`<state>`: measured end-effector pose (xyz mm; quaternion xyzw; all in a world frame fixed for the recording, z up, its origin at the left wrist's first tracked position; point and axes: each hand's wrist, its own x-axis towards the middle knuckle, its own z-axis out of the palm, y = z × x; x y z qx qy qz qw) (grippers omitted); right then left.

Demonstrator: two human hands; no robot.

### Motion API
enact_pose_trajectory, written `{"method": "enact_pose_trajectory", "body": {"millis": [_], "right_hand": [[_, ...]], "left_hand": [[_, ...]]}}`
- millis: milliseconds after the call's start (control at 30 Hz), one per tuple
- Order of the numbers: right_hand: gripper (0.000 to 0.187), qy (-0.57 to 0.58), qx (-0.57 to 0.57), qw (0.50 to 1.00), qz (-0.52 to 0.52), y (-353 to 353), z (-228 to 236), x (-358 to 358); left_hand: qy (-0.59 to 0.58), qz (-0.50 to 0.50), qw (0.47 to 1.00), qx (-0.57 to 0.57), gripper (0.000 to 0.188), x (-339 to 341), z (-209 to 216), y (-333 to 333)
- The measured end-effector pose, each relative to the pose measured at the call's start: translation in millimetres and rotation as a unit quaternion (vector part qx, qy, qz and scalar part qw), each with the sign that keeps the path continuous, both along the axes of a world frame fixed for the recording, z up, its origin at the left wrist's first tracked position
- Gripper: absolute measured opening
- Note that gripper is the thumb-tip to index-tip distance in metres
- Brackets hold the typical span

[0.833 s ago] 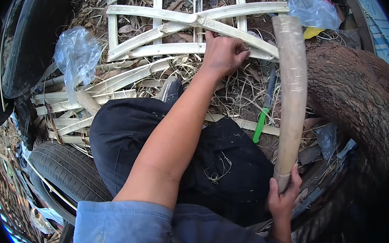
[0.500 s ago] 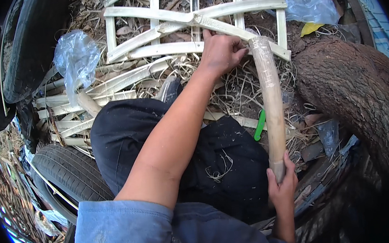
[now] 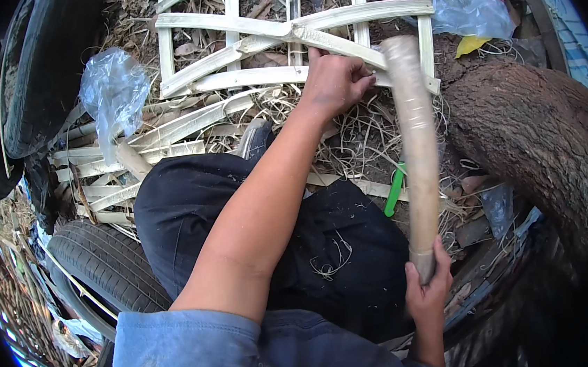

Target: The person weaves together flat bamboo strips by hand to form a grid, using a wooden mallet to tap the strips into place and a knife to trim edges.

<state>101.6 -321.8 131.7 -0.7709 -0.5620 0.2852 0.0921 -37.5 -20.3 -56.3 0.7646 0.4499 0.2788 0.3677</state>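
Note:
A lattice of pale split-bamboo strips point(image 3: 361, 12) lies on the ground at the far middle, with slats crossing over uprights. My left hand point(image 3: 336, 85) rests against its near edge, fingers curled and thumb pinched in beside a slanting strip point(image 3: 341, 42). Whatever sits in that pinch is too small to make out. My right hand point(image 3: 429, 290) grips the near end of a thick, slightly bent wooden club point(image 3: 417, 152). Motion smears the club's far end, which overlaps the lattice's right corner in view, just right of my left fingers.
Beneath the club lies a bright green handle point(image 3: 395, 190). A rough tree trunk point(image 3: 523, 128) stands at right. Loose bamboo strips point(image 3: 184, 127) are piled left of my leg, near a tyre point(image 3: 105, 263). Clear plastic bags point(image 3: 114, 91) and fibre shavings litter the ground.
The club's far end has shifted right and a little farther away, and it is now blurred. My right hand has moved slightly; my left hand stays in place at the lattice.

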Motion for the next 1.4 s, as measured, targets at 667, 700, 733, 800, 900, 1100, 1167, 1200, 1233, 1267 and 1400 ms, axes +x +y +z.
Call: {"method": "enact_pose_trajectory", "body": {"millis": [667, 700, 733, 800, 900, 1100, 1167, 1200, 1233, 1267, 1400], "right_hand": [[0.064, 0.0, 0.019, 1.0, 0.01, -9, 10, -3], [0.062, 0.003, 0.116, 0.993, -0.019, -17, 3, 1], [0.06, 0.003, 0.203, 0.978, -0.055, -27, 7, 0], [0.059, -0.006, -0.027, 0.999, -0.019, 6, 9, -5], [0.061, 0.017, -0.02, 0.999, -0.02, 0, 19, -6], [0.06, 0.04, 0.135, 0.99, -0.033, -11, 36, -9], [0.062, -0.007, 0.101, 0.995, -0.012, -11, 24, -7], [0.063, -0.022, 0.087, 0.996, -0.006, -9, 23, -7], [0.064, -0.016, 0.02, 1.0, 0.006, -1, 25, -6], [0.065, -0.01, -0.048, 0.999, 0.018, 5, 25, -5], [0.06, -0.004, 0.096, 0.995, -0.023, -12, 17, -12]], "left_hand": [[-0.009, 0.0, 1.0, 0.001, 0.014, 1, 8, -4], [-0.008, 0.012, 1.0, 0.02, 0.014, 7, 8, 3], [-0.002, -0.006, 0.999, -0.034, 0.014, 11, 16, 4], [-0.039, 0.039, 0.998, 0.024, 0.017, 5, 8, -1], [-0.017, 0.035, 0.998, 0.041, 0.015, 3, 0, 1], [0.025, 0.021, 0.999, -0.043, 0.015, 5, 7, 1], [0.01, 0.032, 0.999, -0.03, 0.014, 6, 8, 0], [-0.003, 0.045, 0.999, -0.016, 0.014, 6, 8, -1], [-0.037, 0.054, 0.997, 0.05, 0.013, 5, 9, -2], [-0.036, 0.057, 0.996, 0.053, 0.013, 5, 9, 0], [-0.005, 0.013, 0.999, -0.044, 0.012, 7, 11, 0]]}}
